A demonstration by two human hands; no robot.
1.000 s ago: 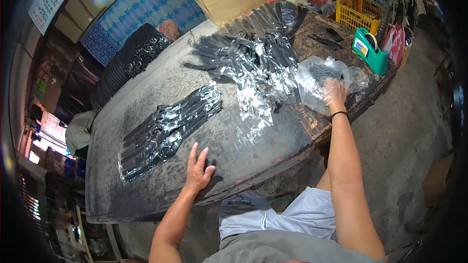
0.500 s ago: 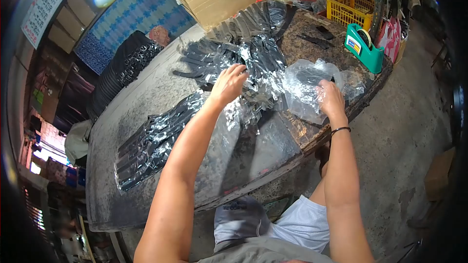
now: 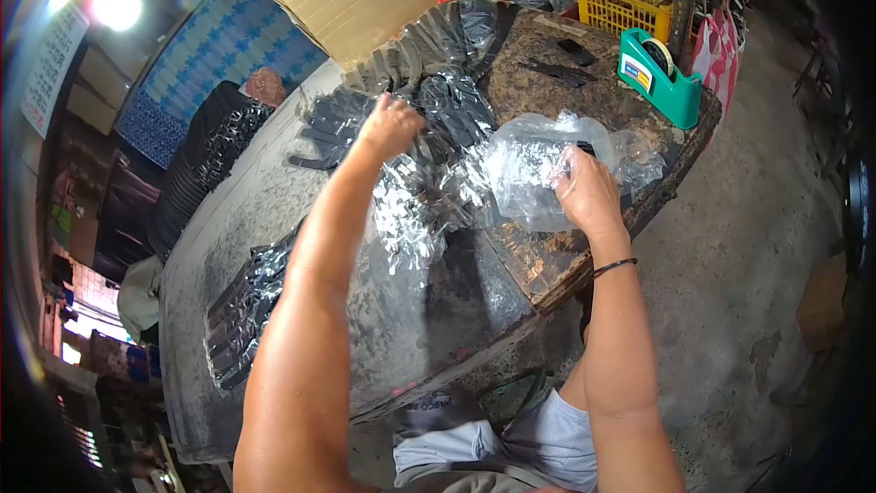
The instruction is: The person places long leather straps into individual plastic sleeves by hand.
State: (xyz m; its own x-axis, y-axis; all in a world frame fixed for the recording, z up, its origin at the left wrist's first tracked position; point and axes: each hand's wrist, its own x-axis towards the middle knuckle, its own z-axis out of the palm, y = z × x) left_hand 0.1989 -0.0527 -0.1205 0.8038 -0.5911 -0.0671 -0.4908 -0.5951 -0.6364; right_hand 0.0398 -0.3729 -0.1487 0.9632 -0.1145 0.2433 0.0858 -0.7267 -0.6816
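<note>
- The left hand (image 3: 388, 125) reaches far across the worktop (image 3: 274, 192), fingers curled onto the heap of black parts in clear sleeves (image 3: 429, 114).
- The right hand (image 3: 587, 194) lies flat, fingers spread, on a crumpled clear plastic bag (image 3: 529, 169) near the worktop's right edge.
- Bare worktop lies between the arms; a green tape dispenser (image 3: 659, 78) sits at the far corner.
- A row of sleeved parts (image 3: 239, 310) lies left.

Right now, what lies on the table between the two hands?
In the head view, crinkled clear wrap over black parts fills the stretch between the left hand and the right hand, which rests on a clear bag.
</note>
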